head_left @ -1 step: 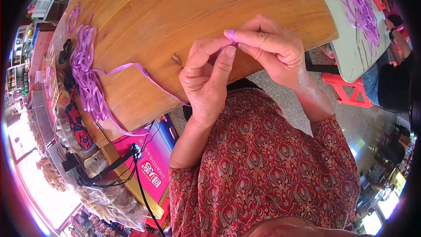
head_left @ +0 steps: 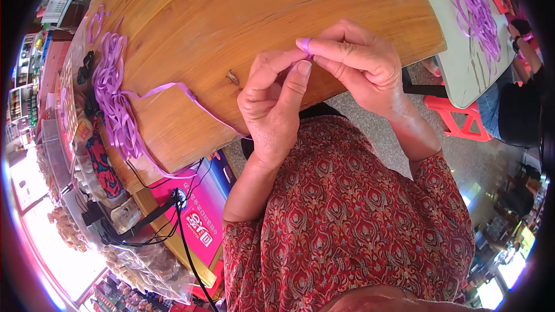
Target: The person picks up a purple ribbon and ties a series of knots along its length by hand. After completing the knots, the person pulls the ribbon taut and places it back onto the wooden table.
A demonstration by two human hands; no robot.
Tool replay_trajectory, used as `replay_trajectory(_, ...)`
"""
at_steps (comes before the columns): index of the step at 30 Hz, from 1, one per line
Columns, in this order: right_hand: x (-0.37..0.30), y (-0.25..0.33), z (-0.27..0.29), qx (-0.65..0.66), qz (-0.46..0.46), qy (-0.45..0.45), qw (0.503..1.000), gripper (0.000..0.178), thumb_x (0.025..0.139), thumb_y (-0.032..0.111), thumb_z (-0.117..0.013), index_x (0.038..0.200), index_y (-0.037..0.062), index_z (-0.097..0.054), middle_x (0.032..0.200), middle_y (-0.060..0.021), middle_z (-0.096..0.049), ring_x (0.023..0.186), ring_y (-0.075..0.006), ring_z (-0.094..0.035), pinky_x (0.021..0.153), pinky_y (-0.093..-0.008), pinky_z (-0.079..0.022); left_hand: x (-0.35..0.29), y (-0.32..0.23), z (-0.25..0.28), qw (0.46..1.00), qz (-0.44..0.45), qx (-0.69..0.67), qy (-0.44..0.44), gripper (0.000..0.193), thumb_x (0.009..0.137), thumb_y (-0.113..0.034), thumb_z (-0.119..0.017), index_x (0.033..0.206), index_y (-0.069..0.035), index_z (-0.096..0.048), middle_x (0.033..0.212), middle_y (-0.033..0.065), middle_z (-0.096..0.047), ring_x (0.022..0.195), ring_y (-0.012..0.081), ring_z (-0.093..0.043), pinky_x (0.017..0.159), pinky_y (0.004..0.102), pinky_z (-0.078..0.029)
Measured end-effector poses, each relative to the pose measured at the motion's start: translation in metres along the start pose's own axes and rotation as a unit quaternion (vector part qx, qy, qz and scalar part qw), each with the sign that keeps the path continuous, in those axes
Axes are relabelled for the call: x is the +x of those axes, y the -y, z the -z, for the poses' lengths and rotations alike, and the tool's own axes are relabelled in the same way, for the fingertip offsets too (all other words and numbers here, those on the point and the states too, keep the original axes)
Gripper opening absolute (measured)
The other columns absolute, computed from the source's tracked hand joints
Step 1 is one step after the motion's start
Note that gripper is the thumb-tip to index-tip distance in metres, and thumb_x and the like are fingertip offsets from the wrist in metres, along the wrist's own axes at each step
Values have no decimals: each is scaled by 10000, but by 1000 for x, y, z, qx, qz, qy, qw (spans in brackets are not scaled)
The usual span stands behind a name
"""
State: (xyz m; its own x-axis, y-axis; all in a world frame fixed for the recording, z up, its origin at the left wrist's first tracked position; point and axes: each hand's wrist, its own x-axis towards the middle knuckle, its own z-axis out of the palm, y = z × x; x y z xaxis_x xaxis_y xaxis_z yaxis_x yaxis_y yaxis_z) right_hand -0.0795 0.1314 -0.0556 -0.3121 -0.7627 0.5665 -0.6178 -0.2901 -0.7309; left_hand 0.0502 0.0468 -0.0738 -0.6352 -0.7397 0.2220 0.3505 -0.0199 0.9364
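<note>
A narrow purple ribbon (head_left: 306, 44) is wrapped around the index fingertip of my right hand (head_left: 369, 69). My left hand (head_left: 269, 107) meets it there, thumb and index finger pinched on the ribbon just below the loop. Both hands are raised over the near edge of the wooden table (head_left: 191, 34), fingertips almost touching. From beneath my left hand a strand of the ribbon runs left across the tabletop, with a small knot or fold in it, to a loose heap of purple ribbon (head_left: 115, 98). The ends between my fingertips are hidden.
Left of the table stand a pink box (head_left: 202, 219), black cables (head_left: 173, 208) and clear plastic bags (head_left: 153, 263). On the right is a pale table (head_left: 457, 75) with more purple ribbon (head_left: 480, 23), a red stool (head_left: 459, 118) and another person's arm (head_left: 523, 60).
</note>
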Motion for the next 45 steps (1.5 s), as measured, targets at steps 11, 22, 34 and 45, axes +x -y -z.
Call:
replay_trajectory(11,-1,2,-5,-70,-6,-9,997,320,735,-34,-677,1047,27,-636,818,-57,-639,746,-169,-608,672,-277,-476,5,1,-2,996,55,-56,-36,94,826,49,-627,914,17,-632,876,14,-587,811,75,-525,771,205,-418)
replay_trajectory(22,1,-3,-1,35,-74,63,995,284,771,-34,-643,1050,14,-622,875,-84,-644,838,-180,-625,761,-274,-475,3,-6,8,976,185,-115,-28,128,875,-69,-586,935,40,-616,706,-1,-540,571,64,-389,511,199,-279)
replay_trajectory(34,8,6,8,59,-63,94,992,306,727,-15,-668,1028,32,-644,813,-69,-629,748,-210,-602,659,-312,-451,1,-12,7,992,88,-80,40,55,861,3,-605,913,5,-623,843,-20,-589,744,35,-484,683,167,-384)
replay_trajectory(45,14,-1,2,-232,237,35,943,311,603,111,-651,899,19,-675,807,-59,-630,725,-200,-578,679,-349,-448,-2,-12,5,992,104,-35,-59,57,847,44,-601,888,15,-628,835,3,-585,763,56,-510,694,185,-410)
